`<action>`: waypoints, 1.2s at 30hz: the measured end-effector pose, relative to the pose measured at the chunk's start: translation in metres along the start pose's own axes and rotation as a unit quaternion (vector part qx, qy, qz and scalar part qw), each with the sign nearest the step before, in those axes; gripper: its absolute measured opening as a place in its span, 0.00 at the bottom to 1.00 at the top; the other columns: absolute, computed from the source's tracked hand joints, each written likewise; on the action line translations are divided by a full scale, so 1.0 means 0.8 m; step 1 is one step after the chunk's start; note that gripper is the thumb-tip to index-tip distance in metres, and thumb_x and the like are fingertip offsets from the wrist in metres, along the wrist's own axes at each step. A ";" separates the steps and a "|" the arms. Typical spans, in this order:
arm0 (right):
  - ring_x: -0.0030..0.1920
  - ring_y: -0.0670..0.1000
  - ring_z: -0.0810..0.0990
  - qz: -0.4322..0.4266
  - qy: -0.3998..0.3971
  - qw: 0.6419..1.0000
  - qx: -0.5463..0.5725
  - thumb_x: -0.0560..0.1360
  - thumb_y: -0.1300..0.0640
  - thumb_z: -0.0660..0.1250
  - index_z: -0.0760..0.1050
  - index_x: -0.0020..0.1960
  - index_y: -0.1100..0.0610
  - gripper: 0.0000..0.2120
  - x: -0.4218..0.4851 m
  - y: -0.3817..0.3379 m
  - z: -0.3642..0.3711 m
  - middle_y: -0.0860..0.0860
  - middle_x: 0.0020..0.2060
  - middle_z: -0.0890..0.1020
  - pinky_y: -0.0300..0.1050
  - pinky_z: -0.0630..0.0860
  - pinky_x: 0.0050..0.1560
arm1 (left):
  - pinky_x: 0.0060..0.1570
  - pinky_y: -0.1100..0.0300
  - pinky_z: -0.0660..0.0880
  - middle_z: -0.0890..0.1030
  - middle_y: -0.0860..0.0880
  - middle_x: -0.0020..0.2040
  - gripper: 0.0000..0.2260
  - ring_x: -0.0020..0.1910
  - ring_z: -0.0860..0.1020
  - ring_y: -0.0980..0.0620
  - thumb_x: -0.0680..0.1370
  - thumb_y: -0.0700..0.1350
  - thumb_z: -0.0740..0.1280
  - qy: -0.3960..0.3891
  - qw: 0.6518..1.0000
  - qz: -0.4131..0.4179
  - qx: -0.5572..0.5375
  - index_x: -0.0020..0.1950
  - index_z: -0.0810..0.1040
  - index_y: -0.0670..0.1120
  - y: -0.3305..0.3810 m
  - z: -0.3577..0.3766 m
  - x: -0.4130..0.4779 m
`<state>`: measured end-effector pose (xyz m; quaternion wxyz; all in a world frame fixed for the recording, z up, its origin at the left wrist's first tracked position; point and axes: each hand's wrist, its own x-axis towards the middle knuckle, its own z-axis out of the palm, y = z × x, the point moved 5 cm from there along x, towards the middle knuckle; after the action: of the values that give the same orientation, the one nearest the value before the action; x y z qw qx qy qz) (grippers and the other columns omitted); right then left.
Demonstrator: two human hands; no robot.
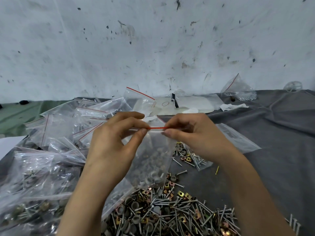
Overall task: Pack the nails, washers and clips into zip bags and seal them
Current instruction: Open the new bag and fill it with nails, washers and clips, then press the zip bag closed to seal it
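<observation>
1. Zip bags, packed point(39, 181): a heap at the far left, clear with red-lined tops and holding mixed hardware. Emptier ones lie behind and on top of it.
2. Left hand point(115, 138): thumb and forefinger pinch the left end of the held bag's top edge. The other fingers are curled loosely behind.
3. Held bag point(153, 160): in the centre of view, raised off the table between both hands. It hangs below the two grips, towards the person, and grey washers point(154, 178) have settled in its lower part.
4. Red strip point(156, 128): the bag's closure. Its long axis runs level from left to right, and a short stretch shows between the two sets of fingertips. Whether it is pressed closed cannot be told.
5. Right hand point(192, 133): thumb and forefinger pinch the right end of the same edge, facing the left hand.
6. Assessment: each hand holds one end, so neither is nearer. Sealing likely means running a pinch sideways along the strip while the other hand anchors it.
7. Loose heap point(170, 210): nails, washers and brass-coloured clips lie mixed on the table beneath the held bag, not yet packed. A smaller scatter point(190, 155) lies below the right hand.
8. Empty bag point(238, 138): flat on the grey cloth point(272, 125), just right of the right hand.
9. Far bag point(238, 91): at the back right by the wall, with small metal parts inside.
</observation>
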<state>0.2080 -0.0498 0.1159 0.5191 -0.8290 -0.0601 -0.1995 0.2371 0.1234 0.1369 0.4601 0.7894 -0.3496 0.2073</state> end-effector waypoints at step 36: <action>0.47 0.41 0.76 -0.012 -0.078 0.980 -0.184 0.71 0.54 0.72 0.78 0.37 0.43 0.07 -0.018 -0.024 -0.013 0.44 0.40 0.80 0.41 0.70 0.52 | 0.37 0.64 0.72 0.77 0.59 0.39 0.16 0.34 0.75 0.56 0.75 0.44 0.68 -0.122 0.993 -0.005 0.001 0.58 0.75 0.61 0.000 0.031 -0.009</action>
<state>0.1865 -0.0486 0.1302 0.3485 -0.9227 -0.0728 -0.1477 0.2327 0.1041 0.1200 0.4143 0.8108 -0.3992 0.1081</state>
